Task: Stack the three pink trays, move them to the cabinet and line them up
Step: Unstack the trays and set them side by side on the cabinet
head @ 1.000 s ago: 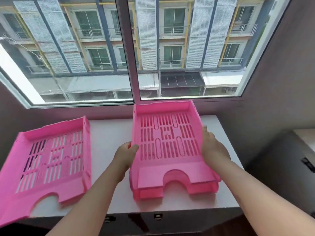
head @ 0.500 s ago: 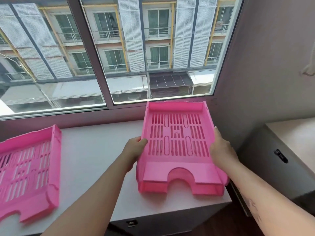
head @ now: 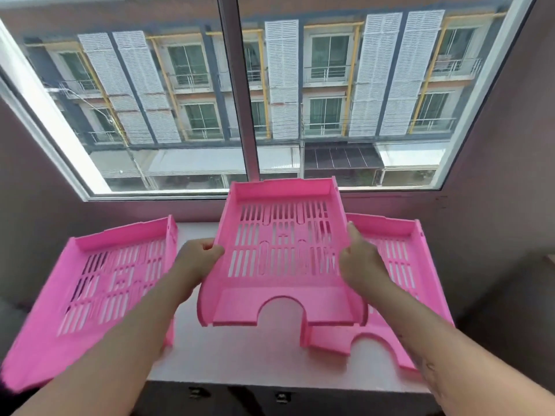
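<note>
Three pink slotted trays are in view on a white cabinet top [head: 249, 358] under the window. I hold the middle tray [head: 282, 250] lifted and tilted above the top. My left hand [head: 198, 259] grips its left wall and my right hand [head: 360, 262] grips its right wall. A second tray [head: 402, 253] lies on the right end of the cabinet top, partly hidden behind the held tray and my right arm. The third tray [head: 99, 292] lies at the left, angled, with its front corner past the cabinet's edge.
A large window [head: 249, 94] with a central frame post stands directly behind the cabinet. A dark wall [head: 495, 190] closes the right side. Drawer locks [head: 282, 397] show on the cabinet front below. The edge of a separate piece of furniture [head: 549, 262] shows far right.
The top tray has been lifted off the right-hand stack and carried left and up, which uncovers the tray beneath it. The view has swung back left, so the left tray shows in full.
</note>
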Available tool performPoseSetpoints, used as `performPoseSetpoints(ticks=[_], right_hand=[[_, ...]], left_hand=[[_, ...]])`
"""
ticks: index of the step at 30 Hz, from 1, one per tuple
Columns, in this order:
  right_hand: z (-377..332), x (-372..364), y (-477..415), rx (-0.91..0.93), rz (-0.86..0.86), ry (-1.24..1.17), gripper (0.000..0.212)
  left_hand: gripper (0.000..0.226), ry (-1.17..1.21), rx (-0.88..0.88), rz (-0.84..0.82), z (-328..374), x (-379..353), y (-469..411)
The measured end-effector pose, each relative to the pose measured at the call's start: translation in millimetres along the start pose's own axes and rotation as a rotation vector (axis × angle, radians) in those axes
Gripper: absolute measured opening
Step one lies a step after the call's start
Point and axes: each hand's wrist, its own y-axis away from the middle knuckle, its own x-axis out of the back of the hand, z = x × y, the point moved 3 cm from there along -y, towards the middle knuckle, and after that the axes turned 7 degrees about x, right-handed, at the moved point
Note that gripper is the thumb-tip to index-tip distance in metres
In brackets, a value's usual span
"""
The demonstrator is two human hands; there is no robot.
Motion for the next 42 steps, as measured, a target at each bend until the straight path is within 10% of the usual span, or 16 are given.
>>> performPoseSetpoints(ticks=[21,29,32,42], right_hand=[[-30.0,-106.0,7.9,-0.192,-0.043,0.034,0.056],[6.3,-60.6,28.7,0.067,0.346,0.059,0.035],[54.5,-47.5,35.1,-0.073,0.109,0.275,0.050],[135.9,-48.5,36.0,-0.050,-0.249,0.586,0.077]], left_hand=[[0.013,-0.360,-0.029,0.002,-83.7,34.1,-68.7],[0.032,-0.484,-0.354,0.230,-70.7,10.0,-36.6],[0.042,-0.561,-0.556,0.128,-60.5,-30.3,-7.4],[0.071,-0.895,-0.263,-0.125,-102.3,-121.1,5.7]])
